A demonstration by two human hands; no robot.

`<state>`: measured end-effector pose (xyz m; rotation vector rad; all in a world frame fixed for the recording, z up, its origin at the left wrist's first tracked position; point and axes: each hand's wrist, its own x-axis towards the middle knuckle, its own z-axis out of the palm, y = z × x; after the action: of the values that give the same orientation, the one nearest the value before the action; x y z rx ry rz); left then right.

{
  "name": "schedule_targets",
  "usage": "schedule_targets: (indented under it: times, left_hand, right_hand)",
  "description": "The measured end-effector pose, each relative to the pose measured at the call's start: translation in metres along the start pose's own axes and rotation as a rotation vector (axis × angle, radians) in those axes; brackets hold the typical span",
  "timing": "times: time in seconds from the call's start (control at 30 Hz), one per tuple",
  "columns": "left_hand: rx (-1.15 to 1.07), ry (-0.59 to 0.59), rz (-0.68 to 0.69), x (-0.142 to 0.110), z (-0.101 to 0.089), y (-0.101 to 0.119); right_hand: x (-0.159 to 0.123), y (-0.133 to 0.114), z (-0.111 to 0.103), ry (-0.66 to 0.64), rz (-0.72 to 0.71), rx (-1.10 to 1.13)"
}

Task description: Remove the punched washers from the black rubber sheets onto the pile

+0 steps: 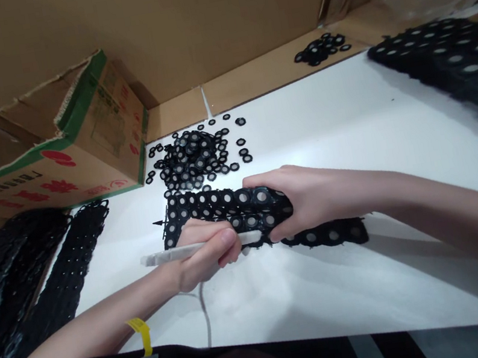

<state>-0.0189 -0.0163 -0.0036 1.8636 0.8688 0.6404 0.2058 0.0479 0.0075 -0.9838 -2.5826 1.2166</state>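
A black rubbery sheet (206,204) with rows of pale round discs set in it lies across the white table. My right hand (301,196) grips it near its right part, fingers on the far edge and thumb on the near one, so the sheet bows up there. In my left hand (208,242) is a slim white pen-like stick (249,237), held in a pinch. The stick's right end is at the sheet, close to my right thumb; whether it touches cannot be made out. Just beyond the sheet, loose black rings with pale centres (192,156) form a pile.
An open cardboard box (94,136) stands at the back left. Black perforated sheets (67,262) lie at the left. A smaller ring pile (320,49) sits on the back ledge, and another disc-filled sheet (465,52) lies at right. A thin cable (206,316) crosses the front edge.
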Motion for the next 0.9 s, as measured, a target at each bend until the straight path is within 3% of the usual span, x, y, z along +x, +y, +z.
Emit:
schedule_targets:
  times: [0.9]
  left_hand:
    - [-0.014, -0.027, 0.055, 0.0007, 0.0032, -0.0047]
  right_hand:
    - [-0.0028, -0.0008, -0.0025, -0.03, 0.001, 0.045]
